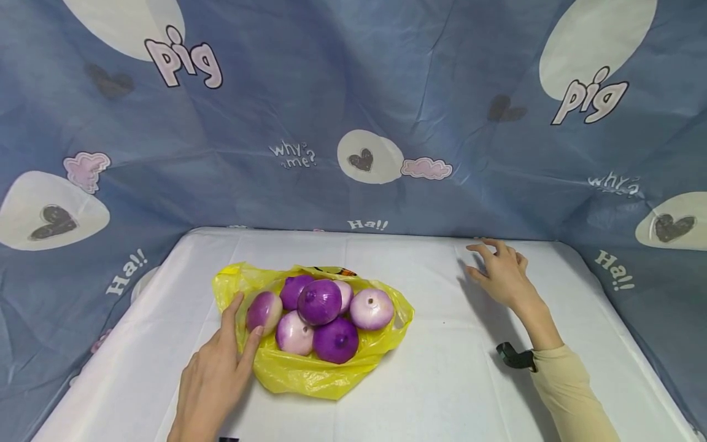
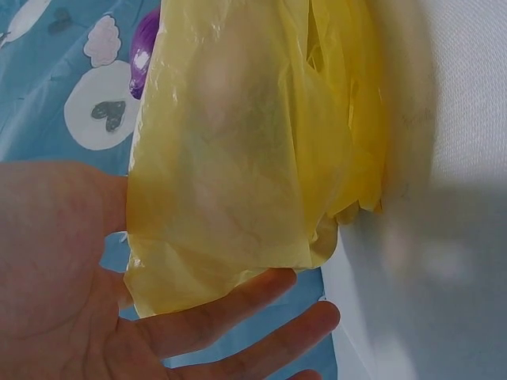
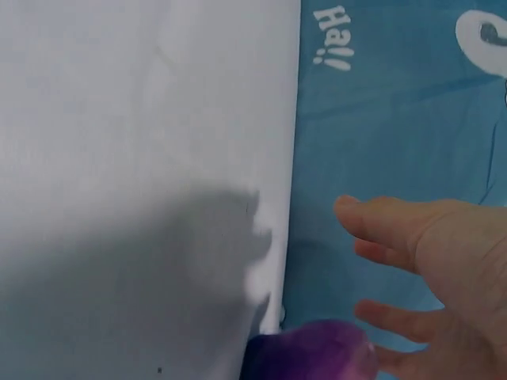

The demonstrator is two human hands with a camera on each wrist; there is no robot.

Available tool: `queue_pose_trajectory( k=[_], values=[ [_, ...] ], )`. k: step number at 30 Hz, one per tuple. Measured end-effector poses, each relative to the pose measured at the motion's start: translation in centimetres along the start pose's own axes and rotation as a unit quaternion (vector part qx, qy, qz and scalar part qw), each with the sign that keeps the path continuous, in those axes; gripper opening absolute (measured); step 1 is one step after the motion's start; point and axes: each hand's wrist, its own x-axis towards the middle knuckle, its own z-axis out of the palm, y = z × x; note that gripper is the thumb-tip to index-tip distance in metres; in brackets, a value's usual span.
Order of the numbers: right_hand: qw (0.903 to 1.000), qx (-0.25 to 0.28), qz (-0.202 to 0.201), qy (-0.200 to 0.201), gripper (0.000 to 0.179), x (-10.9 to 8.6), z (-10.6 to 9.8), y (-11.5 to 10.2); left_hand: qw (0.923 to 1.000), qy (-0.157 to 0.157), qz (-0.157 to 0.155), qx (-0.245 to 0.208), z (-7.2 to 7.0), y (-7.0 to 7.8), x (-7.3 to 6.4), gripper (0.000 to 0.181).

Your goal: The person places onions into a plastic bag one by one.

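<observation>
A yellow plastic bag (image 1: 309, 374) lies spread open on the white table with several red onions in it, some deep purple, some whitish. My left hand (image 1: 212, 365) is at the bag's left rim, its thumb by the leftmost onion (image 1: 265, 312). In the left wrist view the bag (image 2: 222, 158) covers part of this hand (image 2: 87, 293), and its fingers extend below. At the right, my right hand (image 1: 502, 273) hovers over the table's far part, fingers spread. A purple rounded thing (image 3: 317, 352) shows beside the lower fingers in the right wrist view; contact is unclear.
The white cloth-covered table (image 1: 431, 380) ends at a blue printed curtain (image 1: 309, 73), which rises behind it and along both sides. A dark strap (image 1: 513, 356) sits at my right wrist, by the beige sleeve (image 1: 574, 393).
</observation>
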Motion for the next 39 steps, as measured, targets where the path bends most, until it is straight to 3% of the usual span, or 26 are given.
queue_pose_trajectory(
  k=[18, 29, 39],
  values=[
    [0.9989, 0.022, 0.036, -0.018, 0.056, 0.0, 0.6, 3.3, 0.9999, -0.010, -0.005, 0.002, 0.0, 0.2, 0.1, 0.069],
    [0.9987, 0.018, 0.041, -0.025, 0.054, 0.2, 1.0, 3.8, 1.0000, 0.005, 0.002, 0.001, 0.1, 0.1, 0.1, 0.068],
    [0.9996, 0.012, 0.027, -0.003, 0.048, -0.1, 1.4, 3.7, 1.0000, 0.000, -0.002, 0.001, 0.0, 0.0, 0.0, 0.068]
  ],
)
